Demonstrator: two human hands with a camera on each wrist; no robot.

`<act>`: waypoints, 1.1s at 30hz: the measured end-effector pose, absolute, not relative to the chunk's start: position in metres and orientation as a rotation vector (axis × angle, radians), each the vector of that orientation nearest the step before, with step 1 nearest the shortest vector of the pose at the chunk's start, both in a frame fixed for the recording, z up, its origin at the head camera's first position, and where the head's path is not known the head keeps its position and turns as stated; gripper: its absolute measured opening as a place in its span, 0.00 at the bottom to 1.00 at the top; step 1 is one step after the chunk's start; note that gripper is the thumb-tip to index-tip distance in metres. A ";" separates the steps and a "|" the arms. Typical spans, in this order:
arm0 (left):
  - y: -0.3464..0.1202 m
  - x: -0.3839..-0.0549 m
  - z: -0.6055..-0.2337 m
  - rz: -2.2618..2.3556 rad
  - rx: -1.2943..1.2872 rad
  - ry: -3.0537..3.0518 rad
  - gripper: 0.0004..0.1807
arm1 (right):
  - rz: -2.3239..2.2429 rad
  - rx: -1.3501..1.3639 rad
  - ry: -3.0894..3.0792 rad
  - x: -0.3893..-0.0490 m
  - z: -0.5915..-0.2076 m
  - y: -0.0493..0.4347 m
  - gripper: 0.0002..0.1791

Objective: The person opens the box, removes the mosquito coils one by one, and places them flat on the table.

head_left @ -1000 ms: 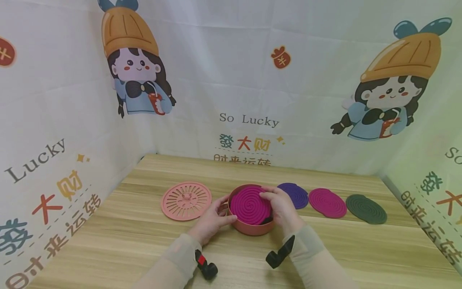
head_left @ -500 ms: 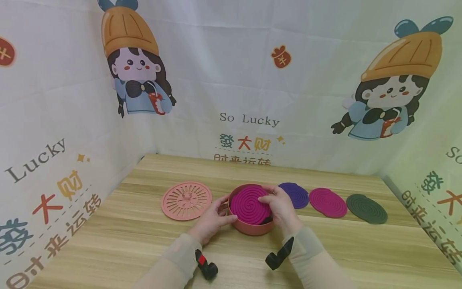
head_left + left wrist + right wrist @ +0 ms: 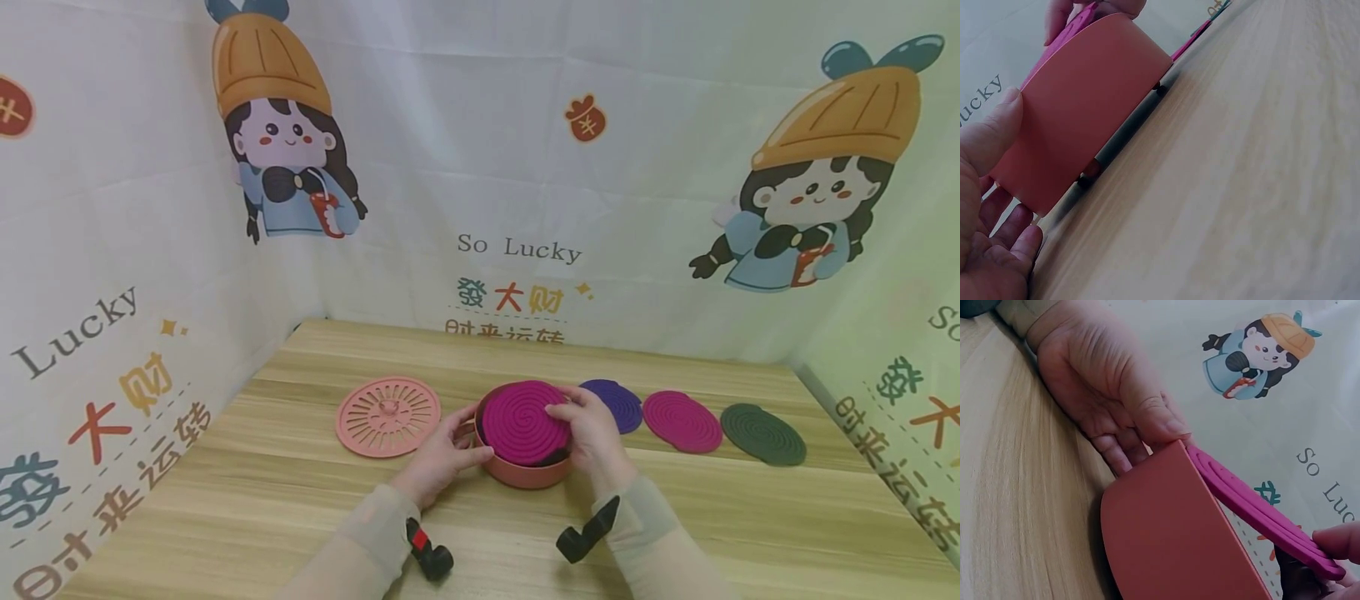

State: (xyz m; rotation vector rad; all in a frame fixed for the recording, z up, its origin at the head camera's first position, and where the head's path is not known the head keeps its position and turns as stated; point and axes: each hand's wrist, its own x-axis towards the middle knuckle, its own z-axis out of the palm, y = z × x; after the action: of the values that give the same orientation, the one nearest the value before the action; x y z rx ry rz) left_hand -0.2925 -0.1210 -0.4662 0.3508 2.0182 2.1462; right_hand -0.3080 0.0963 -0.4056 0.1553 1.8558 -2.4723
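A round, coral-pink tin (image 3: pixel 527 476) stands on the table, and my left hand (image 3: pixel 442 457) grips its left side. In the left wrist view the thumb (image 3: pixel 1004 122) lies at the rim and the fingers curl low by the wall. My right hand (image 3: pixel 596 429) pinches the right edge of a magenta mosquito coil (image 3: pixel 523 423) over the tin's mouth. The right wrist view has the coil (image 3: pixel 1254 506) tilted, its edge by my right fingers standing above the rim, its other edge at the rim. Beneath it something dark shows inside the tin; its shape is mostly hidden.
Left of the tin lies a pink slotted lid (image 3: pixel 387 417) with a small knob. To the right, in a row, lie a blue coil (image 3: pixel 617 407), another magenta coil (image 3: pixel 682 421) and a dark green coil (image 3: pixel 762 434). Printed cloth walls (image 3: pixel 480 167) enclose the wooden table (image 3: pixel 247 492).
The magenta coil has shifted slightly right and up in my right hand, baring more of the tin's left inside. My left hand and the tin have stayed put.
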 end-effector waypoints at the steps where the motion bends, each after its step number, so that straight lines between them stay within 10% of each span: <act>1: -0.121 -0.292 -0.466 2.149 0.351 2.015 0.44 | -2.483 0.148 1.837 -0.308 -0.405 0.098 0.26; 33: -0.121 -0.291 -0.467 2.133 0.374 2.057 0.43 | -2.578 0.147 1.530 -0.282 -0.402 0.220 0.21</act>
State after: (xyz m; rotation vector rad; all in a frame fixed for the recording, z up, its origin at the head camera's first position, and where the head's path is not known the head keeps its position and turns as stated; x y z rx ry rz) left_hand -0.2909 -0.1214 -0.4666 0.3743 2.0571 2.1331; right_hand -0.2823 0.2201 -0.4022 0.1474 1.5298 -2.5778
